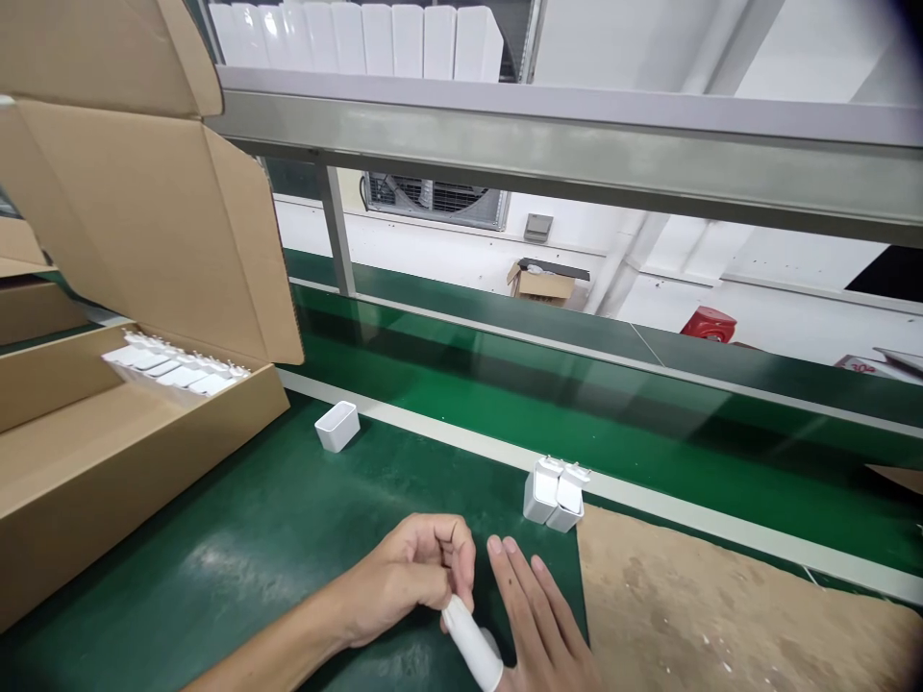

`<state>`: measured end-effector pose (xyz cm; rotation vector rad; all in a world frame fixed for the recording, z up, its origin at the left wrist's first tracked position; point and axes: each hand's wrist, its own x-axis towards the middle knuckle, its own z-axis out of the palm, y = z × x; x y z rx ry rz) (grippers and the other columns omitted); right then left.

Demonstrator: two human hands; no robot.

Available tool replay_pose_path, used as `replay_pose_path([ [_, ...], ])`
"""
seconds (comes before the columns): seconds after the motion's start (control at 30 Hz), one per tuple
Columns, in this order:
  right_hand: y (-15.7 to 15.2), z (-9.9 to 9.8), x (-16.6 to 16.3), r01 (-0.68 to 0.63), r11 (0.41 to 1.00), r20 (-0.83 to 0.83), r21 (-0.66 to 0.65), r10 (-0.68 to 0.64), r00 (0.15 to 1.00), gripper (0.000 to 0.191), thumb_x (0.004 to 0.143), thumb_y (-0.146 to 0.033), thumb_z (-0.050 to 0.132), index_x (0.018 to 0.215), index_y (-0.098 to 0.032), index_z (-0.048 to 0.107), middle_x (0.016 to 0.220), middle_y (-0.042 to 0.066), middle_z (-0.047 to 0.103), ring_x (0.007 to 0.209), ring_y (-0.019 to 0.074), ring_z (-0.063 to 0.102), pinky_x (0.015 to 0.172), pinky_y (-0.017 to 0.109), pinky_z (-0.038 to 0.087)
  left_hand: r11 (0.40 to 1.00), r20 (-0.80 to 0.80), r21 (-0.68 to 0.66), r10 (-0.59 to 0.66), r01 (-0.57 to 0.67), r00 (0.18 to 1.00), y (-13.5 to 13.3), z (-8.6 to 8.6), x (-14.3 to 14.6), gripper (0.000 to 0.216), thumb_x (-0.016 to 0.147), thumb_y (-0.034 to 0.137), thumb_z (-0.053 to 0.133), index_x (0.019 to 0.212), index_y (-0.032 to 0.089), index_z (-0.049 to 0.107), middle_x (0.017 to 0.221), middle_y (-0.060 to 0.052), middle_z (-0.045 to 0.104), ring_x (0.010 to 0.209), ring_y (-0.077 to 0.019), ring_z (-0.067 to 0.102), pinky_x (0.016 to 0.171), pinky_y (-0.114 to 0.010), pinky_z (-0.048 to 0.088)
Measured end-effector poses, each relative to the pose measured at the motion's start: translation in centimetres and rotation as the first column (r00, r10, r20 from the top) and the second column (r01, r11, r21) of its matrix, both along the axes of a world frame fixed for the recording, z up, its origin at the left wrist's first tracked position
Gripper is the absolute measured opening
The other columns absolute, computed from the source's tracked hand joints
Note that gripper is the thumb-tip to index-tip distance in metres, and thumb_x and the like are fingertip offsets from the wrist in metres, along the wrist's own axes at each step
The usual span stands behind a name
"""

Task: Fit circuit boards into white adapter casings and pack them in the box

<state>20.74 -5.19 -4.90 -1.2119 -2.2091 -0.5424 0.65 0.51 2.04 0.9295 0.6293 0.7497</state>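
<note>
My left hand pinches the tip of a white finger cot, its fingers curled closed. The cot sleeves a digit of my right hand, probably the thumb. The other visible fingers of that hand are stretched out and hold nothing. Beyond my hands, two white plug adapters stand side by side with their pins up, by the pale edge strip. An open white plastic housing stands farther left on the green work surface.
At left, an open cardboard box holds a row of white adapters with pins. A worn brown board lies at right. Behind runs a green conveyor belt, under a shelf carrying several white housings.
</note>
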Motion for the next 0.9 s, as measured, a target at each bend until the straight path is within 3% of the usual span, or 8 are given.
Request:
replay_pose_path([
  [0.47, -0.12, 0.20, 0.22, 0.012, 1.000, 0.060, -0.004, -0.012, 0.998, 0.053, 0.095, -0.022, 0.051, 0.147, -0.010, 0.055, 0.156, -0.001, 0.050, 0.129, 0.0219, 0.065, 0.101, 0.035, 0.062, 1.000, -0.047, 0.011, 0.018, -0.018, 0.999, -0.16, 0.07, 0.20, 0.015, 0.052, 0.009, 0.061, 0.065, 0.016, 0.061, 0.061, -0.001, 0.066, 0.054, -0.0118, 0.051, 0.052, -0.021, 0.035],
  [0.9, -0.19, -0.17, 0.05, 0.005, 1.000, 0.027, -0.031, -0.004, 1.000, 0.055, 0.095, -0.021, 0.050, 0.148, -0.013, 0.056, 0.152, 0.002, 0.056, 0.130, 0.0249, 0.065, 0.100, 0.037, 0.064, 1.000, -0.050, 0.015, 0.009, -0.009, 0.999, -0.17, -0.41, 0.18, 0.016, 0.052, 0.009, 0.060, 0.066, 0.016, 0.061, 0.059, -0.001, 0.065, 0.050, -0.0108, 0.049, 0.050, -0.022, 0.031],
])
